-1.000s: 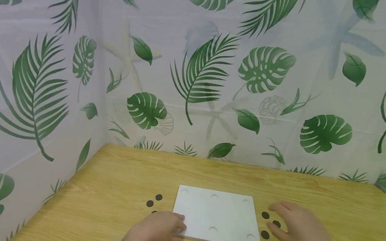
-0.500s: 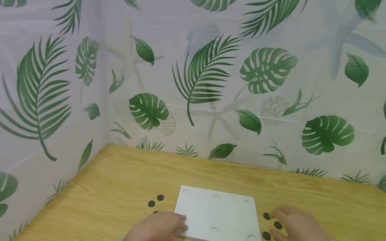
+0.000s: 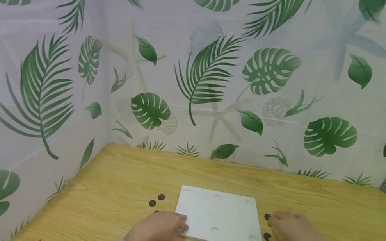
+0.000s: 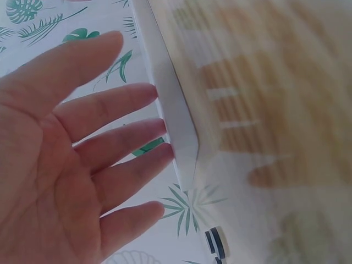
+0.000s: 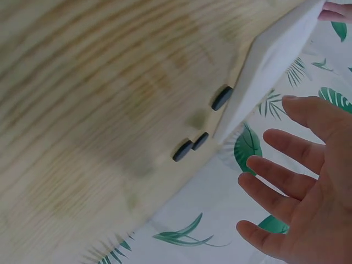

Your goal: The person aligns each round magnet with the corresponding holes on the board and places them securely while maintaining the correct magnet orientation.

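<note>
The place was a screened-off tabletop nook: leaf-printed white sheeting (image 3: 279,106) stood behind and left of the wood-grain table (image 3: 130,176); home or studio, unclear.

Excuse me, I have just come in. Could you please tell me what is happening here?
A person's left hand touches a white board with shallow round recesses, lying on a wood-grain table. The right hand hovers by the right-side black discs, holding none. Other black discs lie left of the board. The recesses in view hold no discs.
</note>
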### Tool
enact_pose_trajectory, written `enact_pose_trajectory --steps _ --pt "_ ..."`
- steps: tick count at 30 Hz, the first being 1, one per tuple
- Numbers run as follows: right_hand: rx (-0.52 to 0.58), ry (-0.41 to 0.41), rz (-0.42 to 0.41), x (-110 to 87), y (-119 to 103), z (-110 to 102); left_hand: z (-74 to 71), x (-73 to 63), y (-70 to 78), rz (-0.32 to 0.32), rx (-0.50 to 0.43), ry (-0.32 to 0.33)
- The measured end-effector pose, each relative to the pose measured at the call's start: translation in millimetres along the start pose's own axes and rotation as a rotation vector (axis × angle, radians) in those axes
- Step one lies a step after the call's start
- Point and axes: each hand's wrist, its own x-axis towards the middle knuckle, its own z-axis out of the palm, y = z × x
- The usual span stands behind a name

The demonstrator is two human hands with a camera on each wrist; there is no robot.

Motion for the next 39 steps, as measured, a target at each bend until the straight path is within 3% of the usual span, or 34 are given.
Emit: enact_pose_trajectory --steps 15,31,39 --pt "0.010 -0.132 0.059 11.3 1 12 -1.5 -1.3 -3.3 0.025 -0.046 -0.023" --pt "0.010 -0.111 -0.008 14.6 5 24 -0.9 -2.8 -5.3 0.062 0.004 -0.012" --pt "0.023 -0.074 -0.020 14.4 6 26 -1.0 -1.7 -5.4 0.042 -0.015 -0.019"
